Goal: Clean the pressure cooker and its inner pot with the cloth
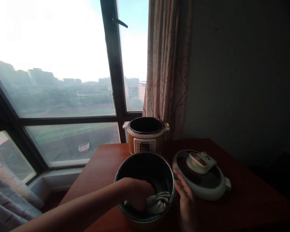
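Head view.

Container, first: deep round dark-coated metal pot with a thin bright rim [145, 165], mouth up and leaning toward the viewer, over the near part of the reddish-brown wooden table [111, 162]; its base is out of sight. Contents: one crumpled off-white cloth [158, 202], low against the right and near inner wall, a scrap of it showing left of the wrist.

Hands, two, set apart. Left hand [138, 193]: inside the pot, back upward, upon the cloth; fingers hidden, so whether they close on it cannot be told. Right hand [184, 191]: outside the pot, fingers extended along the right wall just below the rim, steadying rather than clasping.

Container, second: round tan-and-cream electric cooker body with side handles [131, 140], upright on the table behind the pot, top uncovered; interior black, contents too dark to tell. Front fitting: pale-framed control panel with dark display [145, 146].

Cover: round cream lid with dark central disc [203, 178], brown-inlaid handle uppermost, on the table just beyond the right hand.

Behind: pale branch-patterned curtain [168, 64]; dark-framed window [110, 58].
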{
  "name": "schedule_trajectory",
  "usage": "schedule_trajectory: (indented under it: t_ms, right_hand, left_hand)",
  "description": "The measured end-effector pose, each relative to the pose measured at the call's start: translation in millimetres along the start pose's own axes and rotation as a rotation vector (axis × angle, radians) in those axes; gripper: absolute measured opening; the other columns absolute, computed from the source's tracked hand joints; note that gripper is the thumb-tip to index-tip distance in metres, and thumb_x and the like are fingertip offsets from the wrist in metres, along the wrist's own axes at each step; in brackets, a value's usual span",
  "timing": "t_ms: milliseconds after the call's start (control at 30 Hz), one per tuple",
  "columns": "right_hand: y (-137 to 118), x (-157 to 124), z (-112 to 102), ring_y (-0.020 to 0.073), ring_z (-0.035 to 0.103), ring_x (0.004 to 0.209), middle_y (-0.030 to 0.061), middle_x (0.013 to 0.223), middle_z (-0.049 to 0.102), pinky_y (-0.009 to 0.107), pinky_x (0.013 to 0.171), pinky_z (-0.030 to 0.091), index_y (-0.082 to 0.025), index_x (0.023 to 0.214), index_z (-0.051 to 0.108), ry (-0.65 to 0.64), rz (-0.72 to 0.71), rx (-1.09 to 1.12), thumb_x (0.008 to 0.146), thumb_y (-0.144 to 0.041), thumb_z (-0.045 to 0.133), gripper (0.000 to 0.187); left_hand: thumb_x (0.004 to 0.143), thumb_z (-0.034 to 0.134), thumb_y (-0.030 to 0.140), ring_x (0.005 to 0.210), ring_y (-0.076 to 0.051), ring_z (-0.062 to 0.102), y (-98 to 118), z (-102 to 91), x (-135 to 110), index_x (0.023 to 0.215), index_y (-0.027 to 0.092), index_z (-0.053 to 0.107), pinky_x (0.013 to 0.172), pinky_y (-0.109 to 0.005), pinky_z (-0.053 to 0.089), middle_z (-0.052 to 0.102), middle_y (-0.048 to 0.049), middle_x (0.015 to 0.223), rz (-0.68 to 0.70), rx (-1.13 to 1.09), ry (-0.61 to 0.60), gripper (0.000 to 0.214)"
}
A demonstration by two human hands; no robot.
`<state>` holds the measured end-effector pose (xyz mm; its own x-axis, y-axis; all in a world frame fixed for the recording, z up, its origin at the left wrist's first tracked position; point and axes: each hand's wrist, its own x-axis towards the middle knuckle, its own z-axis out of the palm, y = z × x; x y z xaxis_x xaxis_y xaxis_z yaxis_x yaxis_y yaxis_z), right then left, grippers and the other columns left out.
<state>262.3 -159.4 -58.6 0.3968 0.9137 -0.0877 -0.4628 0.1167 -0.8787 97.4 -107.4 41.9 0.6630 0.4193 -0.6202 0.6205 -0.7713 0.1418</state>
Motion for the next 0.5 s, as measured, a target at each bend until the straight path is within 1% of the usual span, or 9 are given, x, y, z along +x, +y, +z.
schedule_trajectory:
  t_ms: [67, 100, 167, 200, 233, 300, 367, 433, 500]
  right_hand:
    - [1.9, 0.0, 0.2, 0.0304, 0.052, 0.128, 0.0056, 0.131, 0.064, 0.039, 0.107, 0.039, -0.024, 0.116, 0.071, 0.01, -0.014, -0.025, 0.068, -0.054, 0.077, 0.058]
    - [2.7, 0.0, 0.0, 0.0307, 0.051, 0.129, 0.0056, 0.132, 0.064, 0.04, 0.109, 0.037, -0.024, 0.117, 0.071, 0.004, -0.011, -0.028, 0.069, -0.055, 0.076, 0.057]
    - [3.6, 0.1, -0.6, 0.0311, 0.051, 0.129, 0.0057, 0.134, 0.063, 0.042, 0.11, 0.036, -0.025, 0.117, 0.071, -0.024, 0.009, -0.025, 0.07, -0.057, 0.075, 0.057]
    - [3.7, 0.3, -0.9, 0.0312, 0.051, 0.129, 0.0058, 0.134, 0.063, 0.042, 0.111, 0.035, -0.025, 0.116, 0.071, -0.039, 0.017, -0.024, 0.071, -0.057, 0.075, 0.056]
    - [3.6, 0.6, -1.0, 0.0314, 0.051, 0.129, 0.0061, 0.134, 0.063, 0.043, 0.111, 0.036, -0.025, 0.116, 0.071, -0.052, 0.023, -0.023, 0.071, -0.057, 0.075, 0.056]
    - [3.4, 1.1, -0.9, 0.0316, 0.053, 0.127, 0.0067, 0.132, 0.064, 0.043, 0.11, 0.037, -0.024, 0.117, 0.071, -0.081, 0.041, -0.014, 0.071, -0.056, 0.076, 0.056]
    - [3.8, 1.3, -0.5, 0.0319, 0.055, 0.125, 0.0076, 0.129, 0.066, 0.043, 0.107, 0.04, -0.024, 0.119, 0.07, -0.119, 0.073, 0.011, 0.072, -0.056, 0.075, 0.058]
    - [4.9, 1.9, 0.2, 0.0319, 0.058, 0.121, 0.0082, 0.126, 0.068, 0.043, 0.104, 0.044, -0.024, 0.121, 0.069, -0.153, 0.104, 0.037, 0.073, -0.056, 0.075, 0.059]
    - [6.2, 3.8, 1.2, 0.0315, 0.061, 0.117, 0.0083, 0.123, 0.069, 0.043, 0.101, 0.046, -0.023, 0.12, 0.07, -0.165, 0.105, 0.054, 0.072, -0.055, 0.076, 0.057]
  left_hand:
    - [0.063, 0.062, 0.014, 0.071, -0.029, 0.07, 2.3, 5.0, 4.5, 0.083, 0.015, 0.072, 0.051, -0.03, 0.047, 0.076, -0.014, 0.083, 0.019, -0.031, 0.049, 0.023]
    - [0.062, 0.062, 0.013, 0.071, -0.03, 0.07, 3.5, 9.3, 8.7, 0.079, 0.015, 0.071, 0.055, -0.033, 0.05, 0.075, -0.0133, 0.081, 0.024, -0.087, 0.096, 0.02]
    - [0.057, 0.061, 0.009, 0.072, -0.032, 0.069, 5.8, 18.2, 19.0, 0.072, 0.016, 0.069, 0.064, -0.039, 0.053, 0.073, -0.0106, 0.074, 0.013, -0.285, 0.212, 0.018]
    - [0.056, 0.061, 0.008, 0.074, -0.032, 0.069, 6.8, 21.6, 24.4, 0.072, 0.016, 0.068, 0.069, -0.042, 0.054, 0.072, -0.0091, 0.073, 0.0, -0.403, 0.269, 0.019]
    - [0.056, 0.061, 0.008, 0.077, -0.031, 0.069, 7.5, 23.7, 29.4, 0.075, 0.016, 0.069, 0.072, -0.042, 0.054, 0.072, -0.0081, 0.075, -0.015, -0.52, 0.319, 0.022]
    - [0.065, 0.057, 0.012, 0.084, -0.027, 0.07, 7.9, 23.3, 38.1, 0.093, 0.013, 0.069, 0.075, -0.036, 0.056, 0.073, -0.0091, 0.088, -0.051, -0.697, 0.4, 0.03]
    - [0.076, 0.045, 0.014, 0.091, -0.023, 0.07, 6.3, 18.3, 44.6, 0.112, 0.007, 0.062, 0.076, -0.03, 0.057, 0.071, -0.0141, 0.104, -0.091, -0.802, 0.469, 0.04]
    - [0.08, 0.035, 0.012, 0.095, -0.023, 0.07, 3.1, 12.6, 49.0, 0.119, 0.003, 0.056, 0.076, -0.029, 0.057, 0.068, -0.0186, 0.113, -0.13, -0.865, 0.533, 0.045]
    - [0.079, 0.035, 0.01, 0.098, -0.023, 0.069, -0.2, 9.7, 51.2, 0.118, 0.004, 0.056, 0.078, -0.028, 0.056, 0.067, -0.0182, 0.115, -0.143, -0.876, 0.57, 0.044]
